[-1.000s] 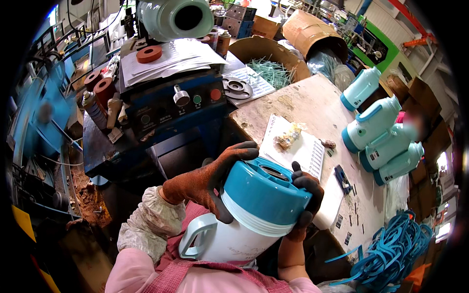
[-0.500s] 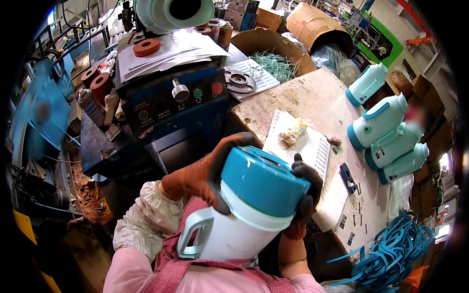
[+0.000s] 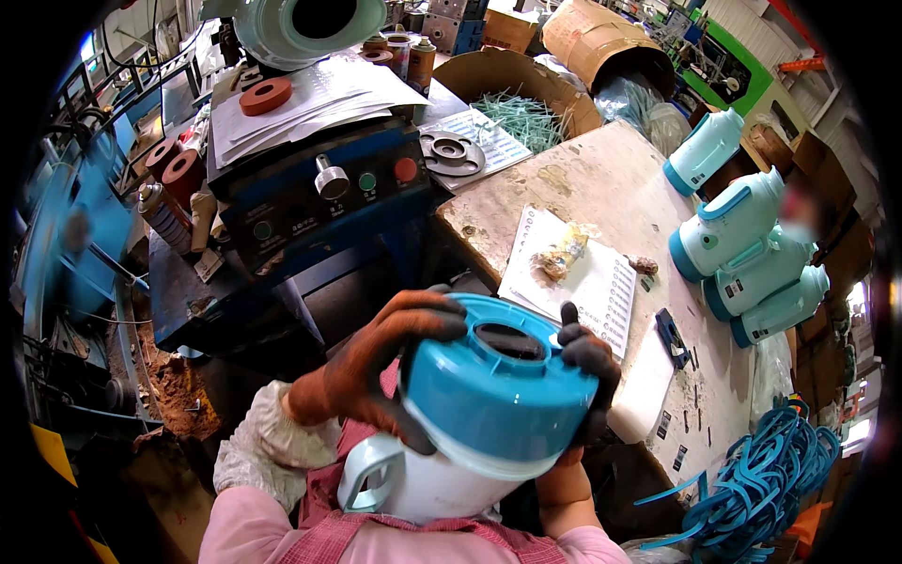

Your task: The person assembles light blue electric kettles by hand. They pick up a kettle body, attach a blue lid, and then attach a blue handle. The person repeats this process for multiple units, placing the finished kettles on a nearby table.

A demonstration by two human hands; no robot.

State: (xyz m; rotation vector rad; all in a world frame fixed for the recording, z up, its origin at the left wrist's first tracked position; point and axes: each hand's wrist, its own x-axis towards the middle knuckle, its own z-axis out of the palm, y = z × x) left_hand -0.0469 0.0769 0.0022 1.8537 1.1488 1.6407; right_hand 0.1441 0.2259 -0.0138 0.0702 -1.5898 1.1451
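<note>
Between my two gloved hands, close to my chest, is a pale thermos jug [image 3: 427, 484] with a mint handle. A wide teal base cap [image 3: 498, 385] sits on its upper end, with a dark round recess in the middle. My left hand [image 3: 376, 362], in an orange-brown glove with dark fingertips, wraps the left side of the cap and the jug just below it. On the right side, my right hand [image 3: 590, 371] grips the cap with dark gloved fingers, its thumb up near the rim. The jug leans toward me, and its lower end is partly hidden against my apron.
Several mint jugs with teal bases [image 3: 723, 230] stand along the worktable [image 3: 601, 188] at right. Nearer lie a printed sheet [image 3: 606, 296], a small dark tool [image 3: 671, 338] and a heap of teal strips [image 3: 761, 470]. A machine control panel [image 3: 329, 183] stands ahead left.
The jug has tipped, so the cap's top with its recess now faces up toward me more. My left fingers have shifted onto the cap's upper edge. The view has shifted slightly.
</note>
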